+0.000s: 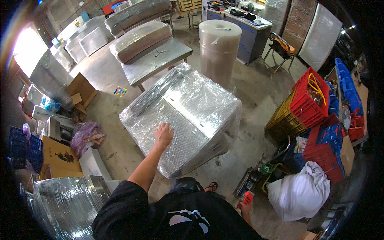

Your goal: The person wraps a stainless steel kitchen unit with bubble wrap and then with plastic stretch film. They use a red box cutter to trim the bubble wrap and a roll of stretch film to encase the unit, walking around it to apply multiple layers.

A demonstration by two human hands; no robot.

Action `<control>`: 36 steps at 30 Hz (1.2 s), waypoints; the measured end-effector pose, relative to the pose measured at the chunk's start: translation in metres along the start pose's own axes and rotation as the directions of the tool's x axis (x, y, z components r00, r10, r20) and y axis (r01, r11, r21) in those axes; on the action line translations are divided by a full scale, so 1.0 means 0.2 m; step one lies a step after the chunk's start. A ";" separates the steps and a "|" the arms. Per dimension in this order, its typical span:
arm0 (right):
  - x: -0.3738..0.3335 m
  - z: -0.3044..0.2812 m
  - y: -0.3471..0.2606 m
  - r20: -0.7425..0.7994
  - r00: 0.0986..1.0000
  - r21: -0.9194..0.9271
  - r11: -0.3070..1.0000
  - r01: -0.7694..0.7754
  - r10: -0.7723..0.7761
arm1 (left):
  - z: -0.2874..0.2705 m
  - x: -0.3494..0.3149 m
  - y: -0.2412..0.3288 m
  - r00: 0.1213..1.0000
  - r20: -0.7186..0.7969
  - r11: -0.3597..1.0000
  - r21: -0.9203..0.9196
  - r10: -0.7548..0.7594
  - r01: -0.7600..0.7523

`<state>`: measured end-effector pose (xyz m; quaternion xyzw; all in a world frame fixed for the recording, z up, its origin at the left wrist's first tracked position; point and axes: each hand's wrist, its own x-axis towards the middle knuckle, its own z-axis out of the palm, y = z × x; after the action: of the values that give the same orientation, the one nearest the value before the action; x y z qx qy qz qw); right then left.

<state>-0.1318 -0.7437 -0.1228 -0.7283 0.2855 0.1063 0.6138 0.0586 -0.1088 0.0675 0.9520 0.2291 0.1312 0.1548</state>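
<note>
A large boxy metal unit wrapped in clear bubble wrap point(188, 128) stands in front of me, its steel surfaces shining through the plastic. My left hand point(163, 135) rests flat on its top, fingers stretched out. Low at my right side, my right hand point(245, 208) is closed around a small bright red object point(249, 197) with dark marks. Its exact kind is too small to make out. Behind the unit rises a tall roll of bubble wrap point(219, 48), with a thin green-and-white item point(223, 29) lying on top.
A steel table point(160, 58) with a wrapped long piece point(140, 40) stands beyond the unit. Red crate point(310, 94) and yellow crate point(286, 116) are stacked at right, near a white sack point(298, 192). Cardboard point(82, 90) and a wrapped metal piece point(68, 204) lie left.
</note>
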 end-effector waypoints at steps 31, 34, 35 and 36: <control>1.62 0.60 -1.87 0.018 0.961 -0.288 0.919 0.268 -0.275 | 0.73 1.04 0.15 0.997 -0.027 0.996 0.045 -0.070 0.071; 1.74 0.91 -2.25 0.145 0.860 -0.414 0.759 0.502 -0.490 | 0.68 1.06 0.30 0.961 -0.017 0.960 0.023 -0.277 0.278; 1.78 1.02 -2.37 0.204 0.816 -0.484 0.669 0.565 -0.541 | 0.66 1.08 0.35 0.958 -0.011 0.955 0.079 -0.285 0.285; 1.81 1.12 -2.49 0.269 0.747 -0.543 0.544 0.639 -0.608 | 0.65 1.10 0.40 0.956 -0.004 0.947 0.133 -0.293 0.291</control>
<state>0.4789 -0.5920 0.0582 -0.9344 -0.0566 -0.0158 0.3514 0.3207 -0.1029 0.0163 0.9167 0.3746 0.0839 0.1109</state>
